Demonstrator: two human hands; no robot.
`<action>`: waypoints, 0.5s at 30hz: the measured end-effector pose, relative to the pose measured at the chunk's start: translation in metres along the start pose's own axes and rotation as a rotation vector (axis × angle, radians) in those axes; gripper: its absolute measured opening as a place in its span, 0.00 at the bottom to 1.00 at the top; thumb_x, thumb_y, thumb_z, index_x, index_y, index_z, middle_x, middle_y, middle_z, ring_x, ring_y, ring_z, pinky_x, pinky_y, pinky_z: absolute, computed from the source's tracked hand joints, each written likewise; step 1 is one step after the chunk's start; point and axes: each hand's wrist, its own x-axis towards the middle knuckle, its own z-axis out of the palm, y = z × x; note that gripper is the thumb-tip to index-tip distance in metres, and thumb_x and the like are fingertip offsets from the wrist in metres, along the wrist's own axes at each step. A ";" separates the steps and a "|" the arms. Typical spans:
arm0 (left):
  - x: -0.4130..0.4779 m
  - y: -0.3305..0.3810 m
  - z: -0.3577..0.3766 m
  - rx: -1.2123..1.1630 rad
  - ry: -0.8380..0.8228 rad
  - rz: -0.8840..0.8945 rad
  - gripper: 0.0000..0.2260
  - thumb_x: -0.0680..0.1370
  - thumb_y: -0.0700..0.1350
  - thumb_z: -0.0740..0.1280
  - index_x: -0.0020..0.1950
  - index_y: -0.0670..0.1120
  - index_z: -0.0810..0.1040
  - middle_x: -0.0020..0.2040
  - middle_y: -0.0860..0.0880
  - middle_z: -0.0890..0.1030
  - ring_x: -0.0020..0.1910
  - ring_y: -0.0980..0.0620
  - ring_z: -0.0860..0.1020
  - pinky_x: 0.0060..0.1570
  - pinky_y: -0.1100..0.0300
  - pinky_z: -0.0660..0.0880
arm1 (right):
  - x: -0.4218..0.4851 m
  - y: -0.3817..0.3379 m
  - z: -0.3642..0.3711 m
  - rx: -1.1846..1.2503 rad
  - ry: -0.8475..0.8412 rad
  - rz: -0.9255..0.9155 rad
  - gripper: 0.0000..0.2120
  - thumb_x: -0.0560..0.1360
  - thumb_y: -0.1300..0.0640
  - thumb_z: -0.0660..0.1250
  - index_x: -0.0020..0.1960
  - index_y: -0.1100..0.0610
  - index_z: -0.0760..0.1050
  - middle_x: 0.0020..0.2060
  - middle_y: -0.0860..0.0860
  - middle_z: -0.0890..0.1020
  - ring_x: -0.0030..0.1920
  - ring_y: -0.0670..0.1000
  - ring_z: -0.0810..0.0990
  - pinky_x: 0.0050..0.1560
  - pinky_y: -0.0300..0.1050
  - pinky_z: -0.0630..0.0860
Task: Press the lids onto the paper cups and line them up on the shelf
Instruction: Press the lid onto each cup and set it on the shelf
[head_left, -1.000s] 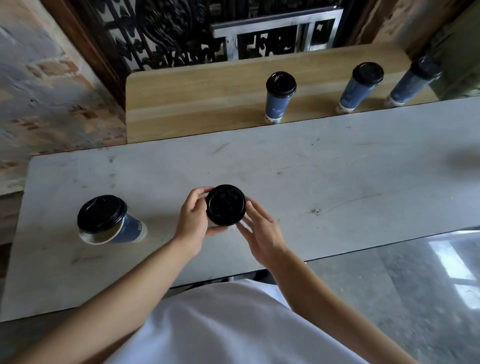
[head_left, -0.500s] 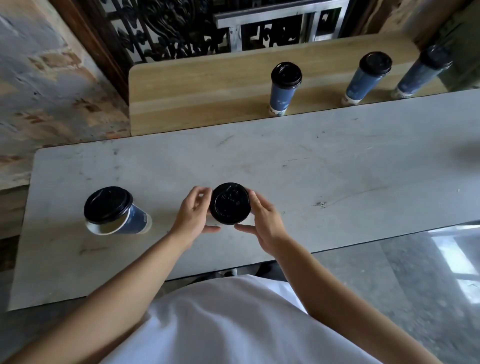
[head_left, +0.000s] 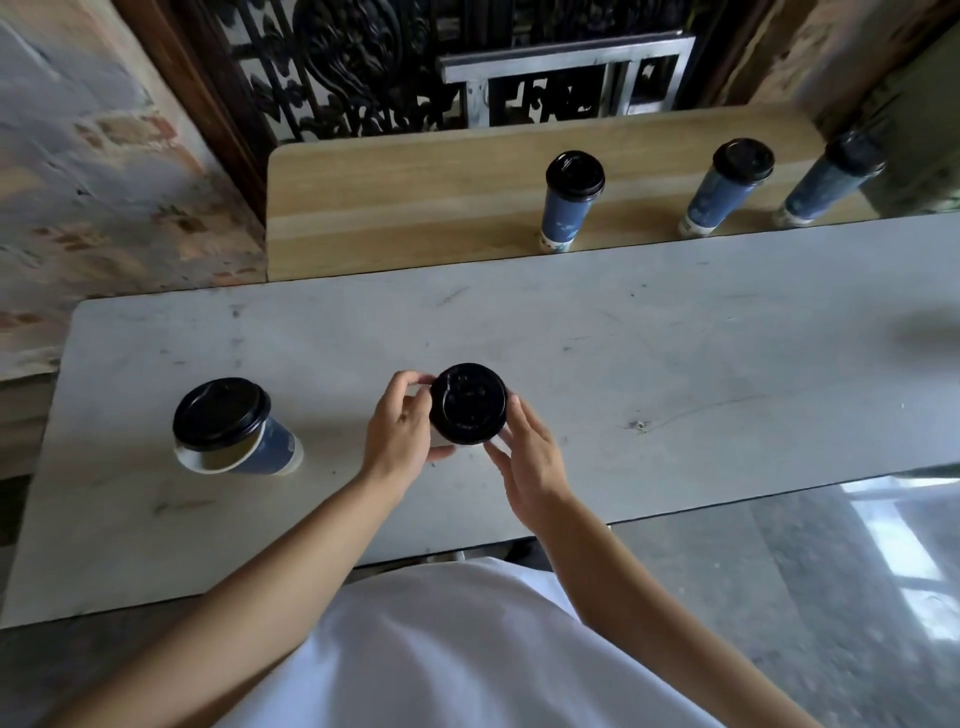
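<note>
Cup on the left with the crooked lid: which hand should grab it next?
Left. The left hand is nearer the crooked-lid cup; the right hand would have to cross over the held cup.

1. You wear a white shirt (head_left: 441, 649). Its plain cloth fills the bottom middle of the view, with soft folds and a faint bluish shade in the creases.
2. Your left forearm (head_left: 270, 561) and right forearm (head_left: 649, 587) are bare along all that shows. The sleeve ends cannot be seen.
3. Your left hand (head_left: 400, 431) and right hand (head_left: 530, 462) are bare too, with slim fingers.
</note>
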 end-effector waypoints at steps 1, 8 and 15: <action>-0.002 -0.001 0.001 0.015 0.021 -0.010 0.07 0.82 0.50 0.61 0.47 0.58 0.77 0.53 0.45 0.80 0.54 0.46 0.82 0.37 0.45 0.84 | 0.001 -0.001 -0.001 -0.024 0.012 0.006 0.15 0.84 0.47 0.58 0.63 0.50 0.80 0.61 0.47 0.82 0.67 0.48 0.76 0.64 0.50 0.76; 0.004 -0.005 -0.007 0.019 -0.016 -0.029 0.07 0.82 0.54 0.62 0.51 0.53 0.76 0.53 0.46 0.81 0.50 0.48 0.84 0.36 0.45 0.84 | 0.004 -0.008 -0.001 -0.086 -0.015 0.032 0.15 0.84 0.46 0.58 0.60 0.48 0.81 0.61 0.48 0.82 0.66 0.48 0.76 0.59 0.52 0.80; -0.002 0.002 -0.006 -0.043 -0.186 0.002 0.12 0.85 0.50 0.55 0.62 0.63 0.76 0.58 0.58 0.80 0.52 0.55 0.83 0.41 0.49 0.84 | 0.007 -0.002 0.001 -0.047 0.040 0.051 0.18 0.83 0.42 0.57 0.62 0.49 0.81 0.63 0.48 0.80 0.67 0.46 0.75 0.58 0.59 0.81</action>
